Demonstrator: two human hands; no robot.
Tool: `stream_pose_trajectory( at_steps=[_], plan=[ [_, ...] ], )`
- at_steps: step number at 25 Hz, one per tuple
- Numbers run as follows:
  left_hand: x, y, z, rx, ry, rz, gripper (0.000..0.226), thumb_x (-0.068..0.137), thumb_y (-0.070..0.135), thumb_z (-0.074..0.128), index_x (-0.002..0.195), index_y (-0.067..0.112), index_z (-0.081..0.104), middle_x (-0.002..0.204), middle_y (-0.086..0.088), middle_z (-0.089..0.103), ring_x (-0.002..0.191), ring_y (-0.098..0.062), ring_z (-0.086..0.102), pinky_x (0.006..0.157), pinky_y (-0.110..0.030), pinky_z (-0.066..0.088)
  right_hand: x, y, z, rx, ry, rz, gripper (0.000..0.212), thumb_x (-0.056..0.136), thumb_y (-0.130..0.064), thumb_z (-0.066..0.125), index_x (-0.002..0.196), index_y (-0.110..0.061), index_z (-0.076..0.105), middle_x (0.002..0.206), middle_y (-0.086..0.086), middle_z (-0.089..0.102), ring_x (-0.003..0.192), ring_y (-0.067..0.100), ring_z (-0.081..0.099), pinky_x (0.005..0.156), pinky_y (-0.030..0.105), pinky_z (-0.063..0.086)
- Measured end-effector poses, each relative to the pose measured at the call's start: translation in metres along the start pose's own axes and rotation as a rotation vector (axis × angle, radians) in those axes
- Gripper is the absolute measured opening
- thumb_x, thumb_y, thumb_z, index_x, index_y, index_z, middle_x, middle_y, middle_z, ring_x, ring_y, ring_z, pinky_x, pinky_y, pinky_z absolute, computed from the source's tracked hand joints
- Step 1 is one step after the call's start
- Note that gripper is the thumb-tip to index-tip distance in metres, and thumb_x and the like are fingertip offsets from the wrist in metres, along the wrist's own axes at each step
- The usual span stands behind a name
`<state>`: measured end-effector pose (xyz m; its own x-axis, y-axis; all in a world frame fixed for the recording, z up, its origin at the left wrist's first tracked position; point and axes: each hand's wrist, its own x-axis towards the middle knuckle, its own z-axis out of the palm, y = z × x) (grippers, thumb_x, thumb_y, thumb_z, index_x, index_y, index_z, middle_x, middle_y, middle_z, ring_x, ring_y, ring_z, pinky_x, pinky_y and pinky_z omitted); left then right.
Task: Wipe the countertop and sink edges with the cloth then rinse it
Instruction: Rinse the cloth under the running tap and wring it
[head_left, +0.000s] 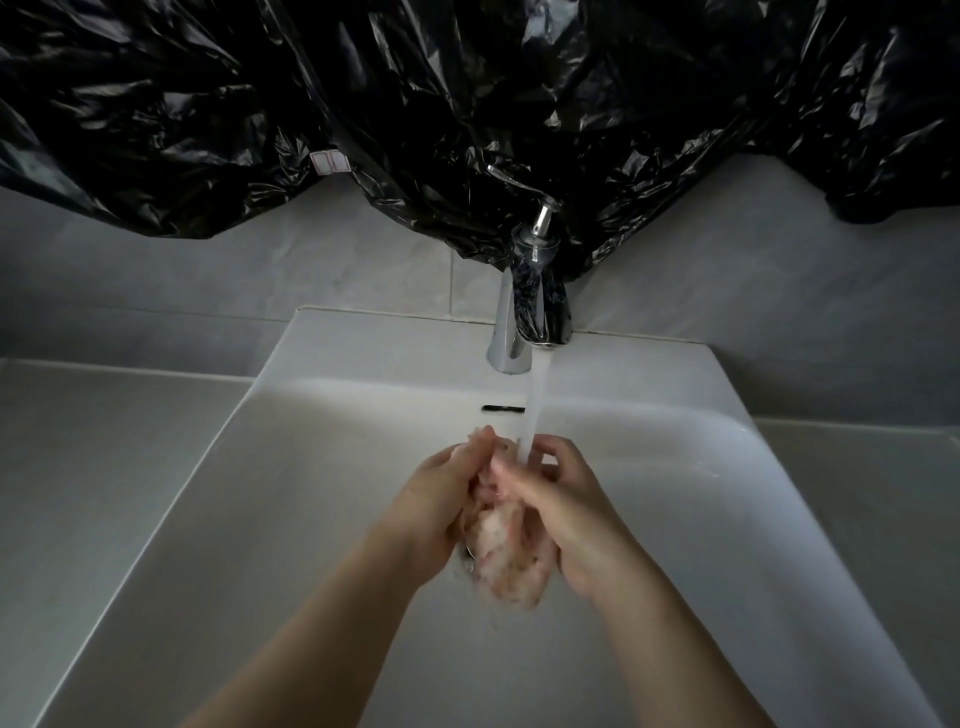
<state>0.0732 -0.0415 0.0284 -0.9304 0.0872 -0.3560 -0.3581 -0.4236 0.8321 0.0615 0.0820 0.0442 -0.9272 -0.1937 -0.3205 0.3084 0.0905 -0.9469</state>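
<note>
Grip: both hands are clamped on a single pale, speckled cloth (506, 564), which is bunched into a wad between the palms. The left hand (441, 501) curls its fingers round the left side of the wad. The right hand (569, 514) closes on the right side, with its fingers laid across the top toward the left hand's fingertips. The near end of the cloth hangs free below the two palms.

The cloth is held over the middle of the white sink (389, 348), above the basin floor and well clear of its walls. A chrome faucet (511, 325) stands on the far rim, just right of centre. A stream of water (535, 410) falls from the spout and lands on the far end of the cloth, between the fingers of the two hands. Just left of the stream, a dark overflow slot (503, 409) is cut into the far basin wall.

The grey bench (93, 493) borders the sink on the left and right. Grey wall tiles (311, 270) rise behind it. A crumpled black plastic sheet (363, 104) hangs over the upper wall, and its lower edge reaches down behind the faucet handle. A small white label (330, 162) sits on the sheet at far left.
</note>
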Motion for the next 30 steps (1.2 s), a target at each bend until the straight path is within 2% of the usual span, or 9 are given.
stream_pose_trajectory(
  at_steps=[5, 8, 10, 12, 16, 23, 25, 27, 30],
  plan=[
    [0.001, -0.003, -0.001, 0.053, 0.052, 0.048, 0.028, 0.085, -0.006, 0.052, 0.111, 0.005, 0.057, 0.085, -0.01, 0.065, 0.066, -0.018, 0.063, 0.056, -0.024, 0.05, 0.008, -0.001, -0.01, 0.288, 0.228, -0.005, 0.009, 0.083, -0.011, 0.067, 0.092, -0.01, 0.065, 0.084, 0.008, 0.07, 0.075, 0.023, 0.067, 0.07, 0.031, 0.052],
    [0.0, -0.009, 0.004, 0.294, 0.12, -0.042, 0.026, 0.095, 0.029, 0.049, 0.103, 0.008, 0.063, 0.086, -0.009, 0.068, 0.076, -0.022, 0.063, 0.07, -0.032, 0.049, 0.009, 0.001, -0.008, 0.228, 0.274, -0.115, 0.011, 0.091, -0.012, 0.057, 0.1, -0.018, 0.059, 0.071, -0.001, 0.066, 0.067, 0.014, 0.062, 0.065, 0.026, 0.048],
    [-0.003, -0.007, 0.007, 0.173, 0.038, -0.055, 0.033, 0.097, 0.035, 0.044, 0.102, 0.01, 0.065, 0.083, -0.007, 0.071, 0.073, -0.02, 0.066, 0.066, -0.029, 0.052, 0.007, 0.007, -0.001, -0.029, 0.223, -0.163, 0.021, 0.085, -0.033, 0.059, 0.102, -0.024, 0.05, 0.074, -0.002, 0.062, 0.067, 0.012, 0.06, 0.06, 0.025, 0.045],
    [-0.007, 0.0, 0.009, -0.003, -0.061, 0.066, 0.021, 0.094, 0.019, 0.048, 0.105, 0.009, 0.062, 0.076, -0.009, 0.069, 0.061, -0.017, 0.065, 0.053, -0.024, 0.051, 0.007, 0.011, 0.003, -0.083, 0.086, -0.094, 0.043, 0.071, -0.057, 0.062, 0.095, -0.022, 0.053, 0.079, 0.006, 0.066, 0.066, 0.02, 0.063, 0.058, 0.029, 0.046],
    [-0.011, 0.015, 0.005, -0.056, -0.077, 0.166, 0.024, 0.087, 0.008, 0.055, 0.11, 0.008, 0.062, 0.083, -0.014, 0.07, 0.065, -0.022, 0.067, 0.048, -0.023, 0.049, 0.0, 0.004, 0.001, 0.152, -0.12, 0.051, 0.038, 0.074, -0.041, 0.07, 0.085, -0.005, 0.065, 0.081, 0.016, 0.072, 0.074, 0.033, 0.068, 0.064, 0.038, 0.052],
    [-0.006, 0.016, -0.012, 0.894, 0.361, 0.171, 0.021, 0.082, 0.024, 0.065, 0.071, 0.009, 0.056, 0.058, 0.0, 0.051, 0.052, -0.015, 0.046, 0.049, -0.022, 0.039, 0.01, 0.001, -0.011, -0.011, 0.317, -0.307, 0.023, 0.093, -0.029, 0.054, 0.074, -0.03, 0.066, 0.066, -0.016, 0.065, 0.069, 0.007, 0.061, 0.073, 0.03, 0.051],
    [-0.005, 0.014, -0.008, 0.806, 0.389, 0.237, 0.027, 0.087, 0.025, 0.058, 0.073, 0.003, 0.056, 0.063, -0.009, 0.055, 0.06, -0.02, 0.05, 0.059, -0.03, 0.045, 0.005, -0.002, -0.016, -0.086, 0.329, -0.351, 0.018, 0.09, -0.036, 0.056, 0.076, -0.028, 0.064, 0.056, -0.021, 0.058, 0.059, 0.003, 0.053, 0.062, 0.021, 0.044],
    [-0.007, 0.012, 0.006, 0.401, 0.31, 0.251, 0.021, 0.092, 0.02, 0.053, 0.081, 0.003, 0.058, 0.075, -0.017, 0.063, 0.069, -0.027, 0.061, 0.067, -0.04, 0.056, 0.006, -0.001, -0.018, -0.32, 0.345, -0.295, 0.016, 0.085, -0.036, 0.062, 0.078, -0.023, 0.056, 0.062, -0.017, 0.057, 0.066, 0.011, 0.054, 0.062, 0.021, 0.043],
    [-0.018, 0.011, 0.026, 0.193, 0.124, 0.261, 0.016, 0.094, 0.013, 0.05, 0.09, 0.008, 0.064, 0.077, -0.015, 0.067, 0.066, -0.022, 0.064, 0.055, -0.029, 0.052, 0.004, 0.004, -0.014, -0.789, 0.322, -0.124, 0.041, 0.083, -0.036, 0.061, 0.12, -0.024, 0.047, 0.12, -0.004, 0.054, 0.111, 0.023, 0.051, 0.09, 0.032, 0.042]
  ],
)
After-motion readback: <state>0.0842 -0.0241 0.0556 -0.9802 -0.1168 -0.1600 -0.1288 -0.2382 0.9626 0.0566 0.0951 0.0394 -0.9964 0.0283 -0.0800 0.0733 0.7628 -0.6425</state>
